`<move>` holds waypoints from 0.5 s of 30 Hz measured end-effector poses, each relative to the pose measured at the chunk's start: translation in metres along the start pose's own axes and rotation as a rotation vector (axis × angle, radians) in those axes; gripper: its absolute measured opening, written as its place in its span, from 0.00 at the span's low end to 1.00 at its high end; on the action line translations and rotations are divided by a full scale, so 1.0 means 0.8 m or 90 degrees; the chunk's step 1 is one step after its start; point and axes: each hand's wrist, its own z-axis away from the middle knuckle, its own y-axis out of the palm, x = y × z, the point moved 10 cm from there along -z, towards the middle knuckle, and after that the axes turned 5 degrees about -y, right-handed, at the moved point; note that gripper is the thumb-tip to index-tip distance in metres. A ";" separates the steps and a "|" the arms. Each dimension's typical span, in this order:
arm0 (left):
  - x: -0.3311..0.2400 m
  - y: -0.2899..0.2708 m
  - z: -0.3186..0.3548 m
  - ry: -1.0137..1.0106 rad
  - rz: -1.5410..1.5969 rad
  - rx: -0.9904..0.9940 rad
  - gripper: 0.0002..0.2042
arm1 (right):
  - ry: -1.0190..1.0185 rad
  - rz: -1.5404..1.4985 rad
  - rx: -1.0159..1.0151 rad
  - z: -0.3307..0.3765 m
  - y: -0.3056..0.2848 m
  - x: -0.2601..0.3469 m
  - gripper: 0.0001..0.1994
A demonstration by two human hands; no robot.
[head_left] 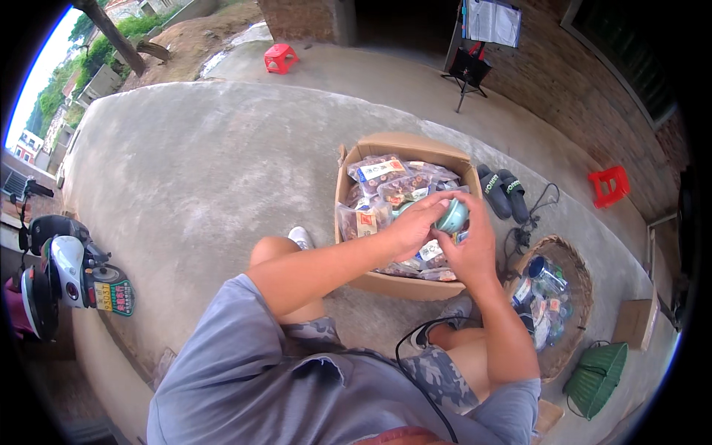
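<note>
Both my hands are together over the right part of an open cardboard box point(404, 286), closed around a small round mint-green container point(453, 216). My left hand point(415, 226) grips its left side, and my right hand point(476, 241) curls around its right side. The container's underside is partly hidden by the fingers. Several clear plastic packs point(382, 172) of brown pieces with paper labels fill the box below. Another pale green thing, mostly covered, shows among the packs beside my left hand; its kind I cannot tell.
Black slides point(503, 193) lie right of the box. A wicker basket point(582, 297) holds jars and packs. Farther right are a green basket point(595, 378) and a small carton point(635, 324). Red stools point(280, 58), a stand with papers point(492, 22) and a parked scooter point(70, 271) stand around.
</note>
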 end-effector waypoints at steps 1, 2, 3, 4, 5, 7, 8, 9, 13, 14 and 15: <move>-0.005 0.000 0.002 -0.007 -0.018 -0.011 0.22 | 0.029 -0.020 -0.001 0.000 -0.003 -0.008 0.35; -0.011 0.000 0.004 -0.014 -0.036 -0.023 0.23 | 0.034 -0.007 0.003 0.000 -0.004 -0.015 0.34; -0.016 -0.001 0.006 -0.020 -0.053 -0.036 0.24 | 0.100 -0.041 0.024 0.002 0.000 -0.025 0.33; -0.016 -0.008 0.005 -0.015 -0.063 -0.039 0.25 | 0.167 -0.075 0.047 0.006 0.004 -0.033 0.33; -0.010 -0.014 0.003 -0.035 -0.072 -0.040 0.25 | 0.233 -0.109 0.070 0.011 0.010 -0.040 0.33; 0.002 -0.013 0.000 -0.082 -0.090 -0.035 0.27 | 0.282 -0.225 0.076 0.025 0.024 -0.059 0.32; 0.006 -0.016 0.000 -0.096 -0.093 -0.045 0.27 | 0.306 -0.283 0.080 0.031 0.032 -0.068 0.32; 0.003 -0.009 0.004 -0.110 -0.096 -0.054 0.28 | 0.332 -0.332 0.063 0.036 0.034 -0.078 0.32; 0.003 0.009 0.024 -0.145 -0.066 -0.112 0.27 | 0.330 -0.328 0.037 0.028 0.019 -0.070 0.33; 0.001 0.007 0.024 -0.129 -0.058 -0.131 0.25 | 0.304 -0.276 0.042 0.021 0.009 -0.058 0.33; -0.006 0.012 0.022 -0.108 -0.078 -0.118 0.25 | 0.295 -0.249 0.061 0.016 0.003 -0.049 0.33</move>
